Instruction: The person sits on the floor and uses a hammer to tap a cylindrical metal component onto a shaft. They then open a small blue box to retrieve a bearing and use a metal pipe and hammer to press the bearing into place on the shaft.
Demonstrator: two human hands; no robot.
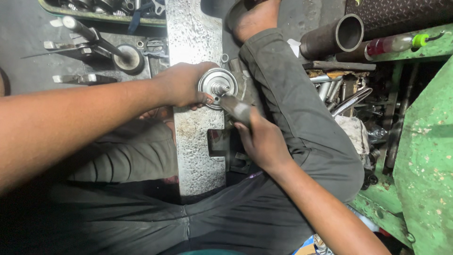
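My left hand [185, 85] grips a round silver metal part [216, 85] with a short shaft sticking up from its middle, holding it against the edge of a thick grey metal block [193, 137]. My right hand [260, 141] holds a metal tool [236, 107], blurred, whose end points at the shaft of the round part. I sit on the floor with my legs in grey trousers on either side of the block. Whether the tool touches the shaft I cannot tell.
A rusty steel pipe [336, 34] lies at the upper right above a pile of wrenches [342, 92]. A green metal frame [420, 160] fills the right side, with a red-filled bottle [391, 45] on it. A tray of parts [101, 9] and a shafted tool [101, 43] lie at the upper left.
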